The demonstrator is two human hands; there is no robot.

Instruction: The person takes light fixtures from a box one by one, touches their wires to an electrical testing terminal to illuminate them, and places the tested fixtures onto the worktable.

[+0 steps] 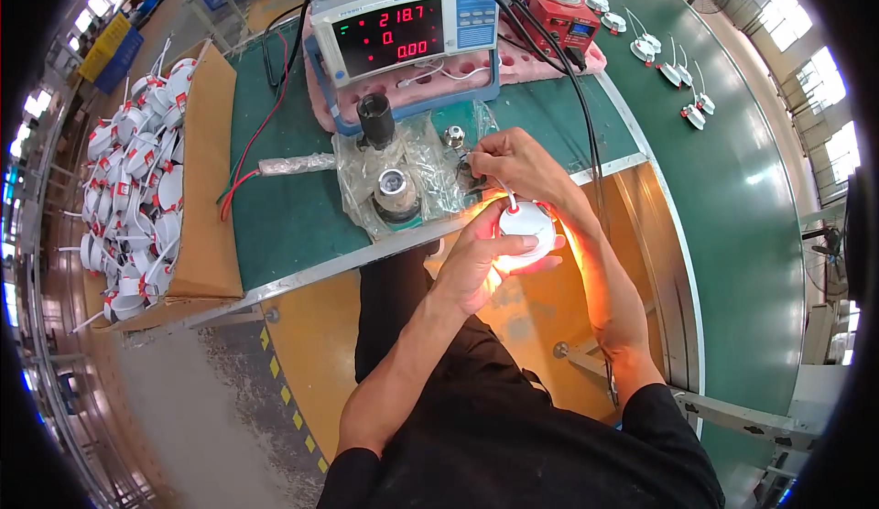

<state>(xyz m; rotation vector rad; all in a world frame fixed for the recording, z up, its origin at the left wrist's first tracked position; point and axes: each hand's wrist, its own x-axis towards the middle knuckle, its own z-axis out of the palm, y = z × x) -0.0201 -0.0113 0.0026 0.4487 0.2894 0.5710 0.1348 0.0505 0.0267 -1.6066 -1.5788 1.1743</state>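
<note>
A round white LED downlight (529, 234) with a red piece at its cable outlet lies in my left hand (481, 257), thumb on its back and fingers around its rim. It is lit: a bright glow shows beneath it and on my forearm. Its white cable (509, 197) runs up toward my right hand (524, 168). The right hand's fingers are pinched at a small dark fitting (468, 173) at the bench edge; they hide the cable's end. Left of it, a metal-topped round fixture (396, 190) and a black cylindrical socket (375, 118) stand on clear plastic wrap.
A power meter (403, 37) with red digits stands behind on pink foam, next to a red instrument (558, 15). At left, a cardboard box (206, 189) is heaped with white downlights. Black cables (586, 106) hang past my right arm. Several downlights (693, 115) lie on the green conveyor (732, 234).
</note>
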